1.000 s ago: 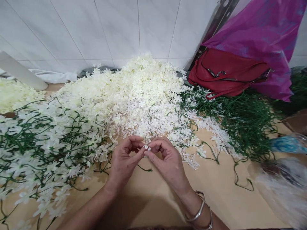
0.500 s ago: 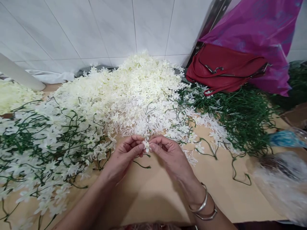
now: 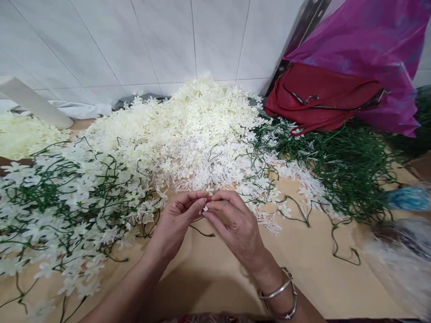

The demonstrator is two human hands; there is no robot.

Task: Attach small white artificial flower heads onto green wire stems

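A small white flower is held between the two hands, above the counter and on the near side of the heap of pale blossoms. By the left hand it is pinched between thumb and curled fingers; the thumb and forefinger of the right hand are brought up beside it, slightly parted, and whether it is gripped there too cannot be made out. Because so little of the flower is caught, it could easily be dropped, and among so many alike it might hardly be found again. Its petals could be torn if they are pulled unevenly. The green stem near the hands could be snagged by a stray finger.
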